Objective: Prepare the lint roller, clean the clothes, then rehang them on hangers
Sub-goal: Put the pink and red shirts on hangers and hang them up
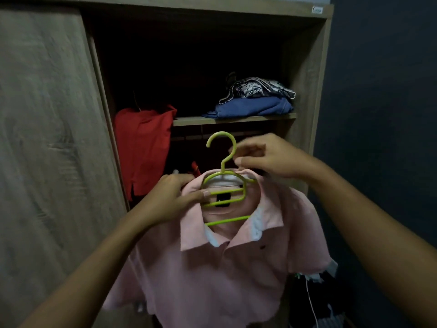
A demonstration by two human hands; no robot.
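A pink polo shirt (212, 268) hangs on a lime-green plastic hanger (224, 192) in front of an open wardrobe. The hanger's hook (222, 143) points up and left, free in the air. My left hand (175, 197) grips the shirt's left shoulder by the collar, thumb lying across the hanger's bars. My right hand (262, 157) pinches the shirt's collar at the right of the hook's stem. No lint roller is in view.
The wardrobe (307, 67) stands open, its sliding door (47, 138) pushed left. A red shirt (144, 147) hangs inside at left. Folded blue and patterned clothes (253, 100) lie on the shelf (231, 120). A dark wall is at right.
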